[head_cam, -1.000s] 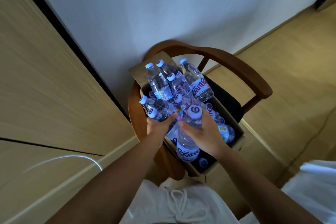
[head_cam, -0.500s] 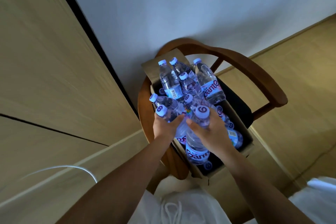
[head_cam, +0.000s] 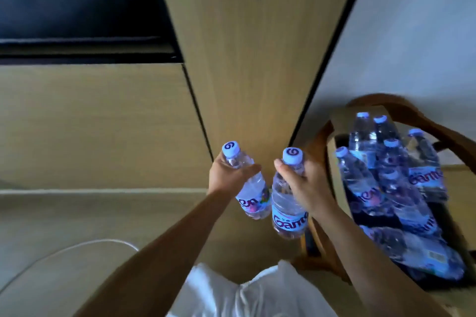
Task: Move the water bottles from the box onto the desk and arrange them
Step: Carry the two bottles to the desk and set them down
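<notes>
Bottles (head_cam: 288,203) gripped (one per hand) left of the box (head_cam: 334,175).

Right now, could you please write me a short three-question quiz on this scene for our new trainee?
1. True or false: the left hand and the right hand each grip one water bottle.
2. Where does the box holding the remaining bottles sit?
A. on the floor
B. on the wooden chair
C. on a shelf
3. Fill in: each held bottle, the left bottle and the right bottle, is held with its cap pointing ____.

Key
1. True.
2. B.
3. Up; both caps point upward, the bottles slightly tilted.
</notes>
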`<state>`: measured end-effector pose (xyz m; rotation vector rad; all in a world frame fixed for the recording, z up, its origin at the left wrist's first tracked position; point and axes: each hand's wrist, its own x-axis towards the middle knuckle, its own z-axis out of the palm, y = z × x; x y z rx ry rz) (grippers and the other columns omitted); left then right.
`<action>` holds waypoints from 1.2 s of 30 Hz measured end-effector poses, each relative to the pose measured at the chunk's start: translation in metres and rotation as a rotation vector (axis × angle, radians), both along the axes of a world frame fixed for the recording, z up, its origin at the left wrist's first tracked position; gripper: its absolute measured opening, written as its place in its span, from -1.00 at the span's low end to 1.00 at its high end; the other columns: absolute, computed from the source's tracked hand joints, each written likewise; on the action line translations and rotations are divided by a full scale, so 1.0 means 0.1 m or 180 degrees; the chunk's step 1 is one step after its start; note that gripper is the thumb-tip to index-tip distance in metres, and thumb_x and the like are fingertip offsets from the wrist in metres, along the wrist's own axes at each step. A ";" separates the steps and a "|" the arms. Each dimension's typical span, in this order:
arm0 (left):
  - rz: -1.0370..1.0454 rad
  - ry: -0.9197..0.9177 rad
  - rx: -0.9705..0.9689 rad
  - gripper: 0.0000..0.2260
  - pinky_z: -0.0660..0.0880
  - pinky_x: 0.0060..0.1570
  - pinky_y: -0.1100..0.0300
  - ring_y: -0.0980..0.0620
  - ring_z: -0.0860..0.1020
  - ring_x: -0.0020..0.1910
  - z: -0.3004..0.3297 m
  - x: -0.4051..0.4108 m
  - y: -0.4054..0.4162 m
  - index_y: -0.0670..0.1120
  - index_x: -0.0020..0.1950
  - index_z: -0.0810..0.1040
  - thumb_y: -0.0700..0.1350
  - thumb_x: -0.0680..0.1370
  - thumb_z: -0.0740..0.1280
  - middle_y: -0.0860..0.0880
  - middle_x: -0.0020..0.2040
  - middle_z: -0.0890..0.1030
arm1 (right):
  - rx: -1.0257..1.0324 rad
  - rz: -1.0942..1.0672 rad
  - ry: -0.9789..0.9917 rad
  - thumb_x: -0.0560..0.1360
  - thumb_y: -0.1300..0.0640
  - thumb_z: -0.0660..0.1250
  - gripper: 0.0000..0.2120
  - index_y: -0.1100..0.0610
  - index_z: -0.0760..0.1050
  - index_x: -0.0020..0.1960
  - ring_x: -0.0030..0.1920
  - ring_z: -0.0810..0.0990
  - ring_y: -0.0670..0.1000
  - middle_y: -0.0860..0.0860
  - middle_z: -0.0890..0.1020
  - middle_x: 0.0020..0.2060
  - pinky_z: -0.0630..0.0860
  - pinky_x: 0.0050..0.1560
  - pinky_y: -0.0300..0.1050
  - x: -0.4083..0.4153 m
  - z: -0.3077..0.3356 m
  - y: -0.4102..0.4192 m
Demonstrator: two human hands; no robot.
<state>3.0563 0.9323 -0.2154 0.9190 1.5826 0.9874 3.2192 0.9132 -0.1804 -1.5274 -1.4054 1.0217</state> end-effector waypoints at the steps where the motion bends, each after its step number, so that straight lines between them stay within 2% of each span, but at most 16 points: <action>1: 0.0151 0.0012 0.0014 -0.69 0.60 -0.03 -0.09 -0.08 0.65 -0.20 0.02 -0.23 -0.07 -0.11 -0.20 0.59 -0.03 0.14 0.54 -0.09 -0.22 0.69 | 0.0012 0.0136 0.0023 0.45 0.10 0.41 -0.81 0.07 0.44 -0.28 -0.33 0.53 -0.13 -0.10 0.54 -0.41 0.40 -0.20 -0.20 -0.20 0.01 0.01; 5: 0.0808 0.0065 0.0111 -0.77 0.61 -0.07 -0.03 0.03 0.63 -0.29 0.13 -1.32 -0.43 0.02 -0.31 0.59 -0.05 0.11 0.54 0.03 -0.31 0.67 | 0.0143 0.0941 -0.0205 0.45 0.09 0.41 -0.75 0.01 0.37 -0.31 -0.33 0.49 -0.09 -0.10 0.51 -0.41 0.40 -0.21 -0.18 -1.24 0.08 -0.04; 9: 0.1259 0.0240 0.0457 -0.78 0.55 -0.23 0.16 0.17 0.58 -0.36 0.32 -2.25 -0.80 0.17 -0.35 0.59 -0.05 0.11 0.55 0.13 -0.37 0.64 | 0.0416 0.1466 -0.0248 0.44 0.10 0.41 -0.78 0.00 0.39 -0.29 -0.33 0.49 -0.09 -0.07 0.53 -0.37 0.38 -0.25 -0.28 -2.19 0.12 -0.12; 10: 0.1381 0.0310 0.0502 -0.77 0.53 -0.24 0.17 0.18 0.58 -0.36 0.38 -2.48 -0.92 0.14 -0.34 0.59 -0.04 0.10 0.55 0.12 -0.37 0.63 | 0.0441 0.1600 -0.0232 0.45 0.11 0.41 -0.80 0.02 0.41 -0.27 -0.32 0.50 -0.09 -0.05 0.54 -0.36 0.39 -0.24 -0.26 -2.43 0.13 -0.15; 12: 0.1553 0.0451 0.0558 -0.70 0.57 -0.17 0.06 0.07 0.60 -0.28 0.48 -2.87 -1.14 0.01 -0.29 0.58 0.04 0.07 0.55 0.00 -0.28 0.66 | 0.0449 0.1868 -0.0190 0.45 0.13 0.40 -0.82 0.04 0.42 -0.26 -0.33 0.50 -0.11 -0.02 0.55 -0.35 0.39 -0.24 -0.22 -2.87 0.13 -0.19; 14: 0.1698 0.0682 0.0634 -0.61 0.55 -0.01 -0.10 -0.11 0.61 -0.14 0.55 -3.23 -1.39 -0.04 -0.22 0.54 0.12 0.09 0.51 -0.19 -0.12 0.64 | 0.0543 0.2161 -0.0184 0.45 0.12 0.40 -0.79 0.02 0.40 -0.28 -0.37 0.47 -0.21 -0.06 0.54 -0.38 0.37 -0.27 -0.30 -3.36 0.13 -0.26; 15: 0.1794 0.0825 0.0663 -0.62 0.53 0.02 -0.13 -0.17 0.60 -0.09 0.59 -3.40 -1.52 -0.01 -0.22 0.52 0.14 0.11 0.50 -0.22 -0.09 0.62 | 0.0602 0.2304 -0.0179 0.45 0.11 0.41 -0.78 0.02 0.40 -0.29 -0.39 0.46 -0.26 -0.09 0.53 -0.40 0.36 -0.29 -0.36 -3.60 0.14 -0.30; 17: 0.2039 0.1037 0.0664 -0.68 0.52 0.03 -0.13 -0.18 0.59 -0.06 0.65 -3.68 -1.75 0.07 -0.26 0.51 0.15 0.12 0.50 -0.19 -0.11 0.62 | 0.0669 0.2554 -0.0087 0.44 0.10 0.42 -0.80 0.02 0.41 -0.27 -0.39 0.47 -0.29 -0.11 0.53 -0.41 0.35 -0.30 -0.42 -4.02 0.16 -0.39; 19: 0.2401 0.1100 0.0607 -0.72 0.53 0.01 -0.11 -0.13 0.61 -0.08 0.69 -3.96 -1.98 0.10 -0.30 0.52 0.14 0.11 0.50 -0.13 -0.15 0.64 | 0.0655 0.2861 0.0009 0.44 0.08 0.43 -0.79 0.03 0.41 -0.27 -0.37 0.47 -0.22 -0.10 0.53 -0.39 0.36 -0.28 -0.38 -4.44 0.18 -0.49; 21: 0.2657 0.1113 0.0466 -0.68 0.55 -0.01 -0.10 -0.05 0.63 -0.14 0.73 -4.21 -2.17 0.04 -0.26 0.56 0.14 0.10 0.48 -0.04 -0.20 0.66 | 0.0670 0.3167 0.0066 0.43 0.02 0.42 -0.77 0.01 0.39 -0.29 -0.36 0.46 -0.17 -0.07 0.51 -0.37 0.35 -0.28 -0.37 -4.81 0.21 -0.57; 24: 0.3040 0.1191 0.0318 -0.60 0.56 -0.01 -0.08 -0.04 0.64 -0.17 0.73 -4.60 -2.41 -0.05 -0.21 0.57 0.18 0.10 0.44 0.01 -0.25 0.67 | 0.0791 0.3611 0.0094 0.45 0.08 0.41 -0.74 -0.04 0.36 -0.31 -0.32 0.47 -0.18 -0.09 0.48 -0.36 0.32 -0.27 -0.42 -5.37 0.25 -0.66; 31: 0.3739 0.1634 0.0192 -0.66 0.57 -0.06 0.04 0.10 0.60 -0.28 0.72 -5.64 -2.61 0.03 -0.30 0.51 0.22 0.10 0.43 0.13 -0.33 0.62 | 0.0772 0.4270 0.0074 0.47 0.10 0.38 -0.77 -0.02 0.37 -0.28 -0.29 0.51 -0.07 -0.06 0.50 -0.33 0.35 -0.30 -0.39 -6.65 0.25 -0.56; 36: 0.4178 0.1795 0.0187 -0.73 0.57 -0.06 -0.01 0.00 0.63 -0.23 0.83 -6.67 -2.43 0.06 -0.33 0.50 0.15 0.14 0.48 0.09 -0.33 0.62 | 0.0959 0.4588 0.0031 0.45 0.12 0.39 -0.76 -0.02 0.36 -0.29 -0.35 0.44 -0.18 -0.11 0.46 -0.37 0.31 -0.32 -0.42 -7.85 0.33 -0.32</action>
